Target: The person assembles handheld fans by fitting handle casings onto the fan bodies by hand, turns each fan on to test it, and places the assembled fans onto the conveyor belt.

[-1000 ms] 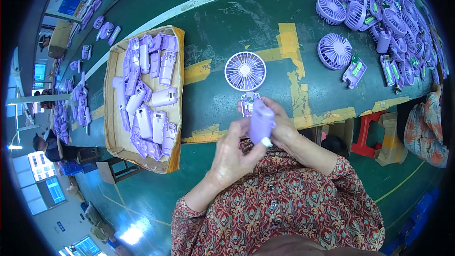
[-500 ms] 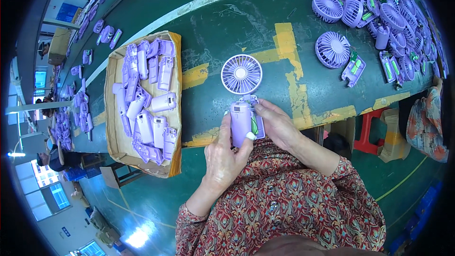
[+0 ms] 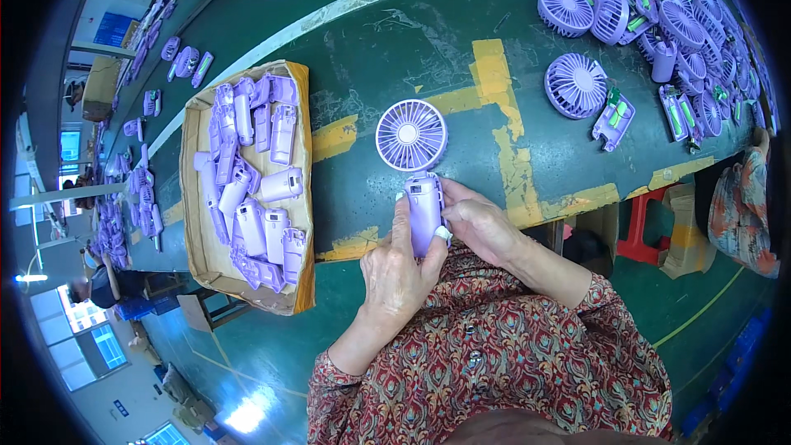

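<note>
- Landmark: one cardboard tray (image 3: 306, 284), shallow, its right wall faced with orange-yellow tape, on a green table (image 3: 379, 49).
- Contents of the tray: loose lilac handle covers (image 3: 273, 227), piled overlapping at mixed angles.
- Fan, one, lilac (image 3: 411, 136): right of the tray, lying flat, round grille pointing away from the person.
- Handle cover, one, lilac (image 3: 424, 214), small dark window near its top: right of the tray, in line with the fan's grille, over the handle; whether fully seated, cannot tell.
- Left hand (image 3: 395, 268): just right of the tray; partly open, index finger straight along the cover's left side, thumb with white-wrapped tip at its lower right, the cover held between.
- Right hand (image 3: 482, 227): farther right of the tray; half curled, fingertips at the cover's upper right edge, partly hidden; firmness of hold, cannot tell.
- Opened fan, one (image 3: 575, 86): well right of the tray, green-marked handle part beside it.
- Fan heap (image 3: 684, 29): farthest right of the tray, lilac, tangled.
- Stool, red (image 3: 638, 231): right of the tray, below table level.
</note>
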`<control>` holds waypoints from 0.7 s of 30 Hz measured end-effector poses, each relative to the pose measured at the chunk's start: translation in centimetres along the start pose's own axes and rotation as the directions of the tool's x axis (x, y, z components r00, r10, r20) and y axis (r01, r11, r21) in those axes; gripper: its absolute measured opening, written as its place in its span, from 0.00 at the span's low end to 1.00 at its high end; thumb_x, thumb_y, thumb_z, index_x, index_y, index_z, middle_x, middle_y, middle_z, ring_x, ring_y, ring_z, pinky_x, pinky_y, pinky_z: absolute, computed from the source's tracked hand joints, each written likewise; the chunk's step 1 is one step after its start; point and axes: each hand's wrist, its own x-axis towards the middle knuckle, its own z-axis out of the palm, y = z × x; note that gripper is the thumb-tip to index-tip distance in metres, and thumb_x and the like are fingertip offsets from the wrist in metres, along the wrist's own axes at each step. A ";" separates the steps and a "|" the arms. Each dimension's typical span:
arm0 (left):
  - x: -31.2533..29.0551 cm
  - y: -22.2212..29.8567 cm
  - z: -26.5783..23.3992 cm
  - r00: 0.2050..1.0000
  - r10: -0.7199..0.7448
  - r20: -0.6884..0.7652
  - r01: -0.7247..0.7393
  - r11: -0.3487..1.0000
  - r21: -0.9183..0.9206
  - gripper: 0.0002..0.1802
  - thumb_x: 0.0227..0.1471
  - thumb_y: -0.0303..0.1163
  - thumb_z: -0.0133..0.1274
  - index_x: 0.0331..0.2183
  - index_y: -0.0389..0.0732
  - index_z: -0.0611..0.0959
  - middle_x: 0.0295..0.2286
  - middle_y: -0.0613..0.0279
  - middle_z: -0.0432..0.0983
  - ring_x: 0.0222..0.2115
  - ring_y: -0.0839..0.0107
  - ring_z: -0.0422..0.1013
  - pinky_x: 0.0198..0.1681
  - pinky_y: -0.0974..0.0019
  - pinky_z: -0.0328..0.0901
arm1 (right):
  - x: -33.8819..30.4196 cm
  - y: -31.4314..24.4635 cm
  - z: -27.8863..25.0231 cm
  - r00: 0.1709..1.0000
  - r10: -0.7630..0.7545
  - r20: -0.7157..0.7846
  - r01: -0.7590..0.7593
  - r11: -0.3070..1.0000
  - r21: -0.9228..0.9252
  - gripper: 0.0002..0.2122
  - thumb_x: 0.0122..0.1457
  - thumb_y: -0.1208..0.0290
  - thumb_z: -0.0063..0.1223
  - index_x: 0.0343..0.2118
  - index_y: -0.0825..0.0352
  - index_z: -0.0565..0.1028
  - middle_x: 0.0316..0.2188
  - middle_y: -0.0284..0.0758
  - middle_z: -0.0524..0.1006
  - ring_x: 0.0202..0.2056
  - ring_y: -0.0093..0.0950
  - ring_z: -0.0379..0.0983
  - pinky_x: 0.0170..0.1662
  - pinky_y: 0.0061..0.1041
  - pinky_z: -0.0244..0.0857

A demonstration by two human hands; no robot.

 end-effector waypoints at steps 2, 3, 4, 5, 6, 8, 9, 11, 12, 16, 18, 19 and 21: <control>0.0 0.0 0.0 1.000 -0.003 -0.005 0.003 1.000 -0.001 0.34 0.41 0.37 0.57 0.47 0.25 0.68 0.20 0.41 0.75 0.17 0.52 0.74 0.20 0.56 0.68 | 0.1 0.2 -0.2 1.000 -0.010 0.020 0.010 1.000 -0.019 0.29 0.49 0.77 0.37 0.58 0.71 0.53 0.51 0.37 0.63 0.53 0.27 0.59 0.57 0.29 0.52; 0.0 -0.1 0.0 1.000 -0.008 -0.010 0.007 1.000 -0.003 0.34 0.41 0.37 0.57 0.47 0.25 0.69 0.20 0.41 0.75 0.17 0.52 0.74 0.20 0.56 0.68 | 0.1 0.3 -0.3 1.000 -0.009 0.019 0.010 1.000 -0.018 0.29 0.49 0.77 0.37 0.58 0.71 0.53 0.51 0.37 0.63 0.53 0.27 0.59 0.57 0.29 0.52; 0.0 -0.2 0.1 1.000 -0.008 -0.009 0.008 1.000 -0.003 0.34 0.41 0.37 0.57 0.47 0.25 0.69 0.20 0.41 0.75 0.17 0.52 0.74 0.20 0.56 0.68 | 0.2 0.4 -0.3 1.000 -0.003 0.017 0.004 0.998 -0.061 0.30 0.48 0.77 0.37 0.58 0.71 0.53 0.51 0.37 0.63 0.53 0.27 0.58 0.57 0.28 0.52; 0.0 -0.3 0.1 1.000 0.002 -0.013 -0.002 1.000 0.000 0.34 0.41 0.37 0.57 0.47 0.25 0.69 0.20 0.41 0.75 0.17 0.52 0.74 0.20 0.56 0.68 | 0.2 0.5 -0.4 1.000 0.004 0.015 -0.002 0.995 -0.103 0.30 0.48 0.77 0.37 0.59 0.70 0.52 0.51 0.36 0.62 0.53 0.26 0.58 0.56 0.27 0.51; 0.0 -0.4 0.2 1.000 0.014 -0.016 -0.014 1.000 0.002 0.35 0.41 0.38 0.57 0.47 0.25 0.69 0.20 0.41 0.75 0.17 0.52 0.74 0.20 0.56 0.68 | 0.2 0.4 -0.4 1.000 0.004 0.013 -0.002 0.995 -0.103 0.30 0.48 0.77 0.37 0.59 0.70 0.52 0.51 0.36 0.62 0.53 0.26 0.58 0.56 0.27 0.51; 0.1 -0.3 0.1 1.000 0.012 -0.007 -0.012 1.000 0.004 0.34 0.41 0.37 0.57 0.47 0.24 0.69 0.20 0.41 0.75 0.17 0.52 0.74 0.20 0.56 0.68 | 0.2 0.2 -0.5 0.998 0.035 0.048 -0.026 0.984 -0.178 0.31 0.49 0.78 0.40 0.60 0.71 0.49 0.55 0.39 0.60 0.56 0.30 0.56 0.60 0.30 0.48; 0.1 -0.3 0.0 1.000 0.006 -0.001 -0.006 1.000 0.007 0.34 0.41 0.37 0.57 0.47 0.24 0.69 0.19 0.41 0.75 0.17 0.52 0.74 0.19 0.56 0.68 | 0.2 0.2 -0.5 0.998 0.037 0.050 -0.027 0.984 -0.178 0.31 0.49 0.78 0.40 0.60 0.71 0.49 0.55 0.39 0.60 0.56 0.30 0.56 0.60 0.30 0.48; 0.0 -0.4 -0.1 1.000 0.005 0.001 -0.005 1.000 -0.001 0.34 0.41 0.37 0.57 0.47 0.24 0.69 0.19 0.41 0.75 0.16 0.52 0.74 0.19 0.56 0.68 | 0.3 0.2 -0.5 0.997 0.042 0.066 -0.027 0.976 -0.215 0.32 0.50 0.78 0.39 0.60 0.71 0.48 0.55 0.39 0.60 0.56 0.29 0.56 0.59 0.30 0.48; 0.0 -0.6 0.0 1.000 0.006 0.003 -0.006 1.000 -0.011 0.34 0.41 0.37 0.57 0.47 0.24 0.69 0.19 0.41 0.74 0.16 0.52 0.73 0.19 0.57 0.68 | 0.4 0.3 -0.5 0.997 0.043 0.067 -0.028 0.976 -0.217 0.32 0.50 0.78 0.39 0.60 0.71 0.48 0.55 0.39 0.60 0.56 0.29 0.56 0.59 0.30 0.48; 0.0 -1.2 0.2 1.000 0.018 -0.008 -0.018 0.999 -0.049 0.34 0.41 0.37 0.57 0.46 0.23 0.70 0.18 0.40 0.74 0.16 0.53 0.73 0.19 0.57 0.68 | 0.1 0.2 0.0 0.999 0.030 0.043 -0.018 0.970 -0.243 0.32 0.49 0.76 0.38 0.60 0.70 0.48 0.54 0.38 0.60 0.55 0.28 0.57 0.58 0.28 0.49; 0.0 -1.3 0.3 0.999 0.030 -0.024 -0.032 0.997 -0.075 0.34 0.41 0.37 0.57 0.47 0.23 0.69 0.18 0.40 0.74 0.16 0.53 0.73 0.19 0.57 0.68 | 0.1 0.1 0.2 0.999 0.022 0.024 -0.015 0.964 -0.266 0.31 0.48 0.74 0.38 0.60 0.70 0.50 0.53 0.37 0.61 0.53 0.27 0.57 0.56 0.26 0.51; 0.0 -1.4 0.3 0.999 0.030 -0.027 -0.032 0.997 -0.076 0.34 0.41 0.37 0.57 0.47 0.23 0.69 0.18 0.40 0.74 0.16 0.53 0.73 0.19 0.57 0.68 | 0.1 0.1 0.2 0.999 0.025 0.021 -0.019 0.963 -0.267 0.31 0.49 0.74 0.37 0.60 0.70 0.50 0.53 0.37 0.61 0.53 0.27 0.57 0.56 0.26 0.50; -0.1 -1.4 0.4 1.000 0.010 -0.027 -0.012 0.996 -0.087 0.34 0.41 0.37 0.57 0.47 0.23 0.69 0.17 0.40 0.74 0.16 0.52 0.73 0.20 0.57 0.68 | 0.1 0.1 0.3 0.999 0.028 0.017 -0.022 0.962 -0.271 0.31 0.49 0.74 0.37 0.60 0.70 0.50 0.53 0.37 0.61 0.53 0.27 0.57 0.56 0.26 0.50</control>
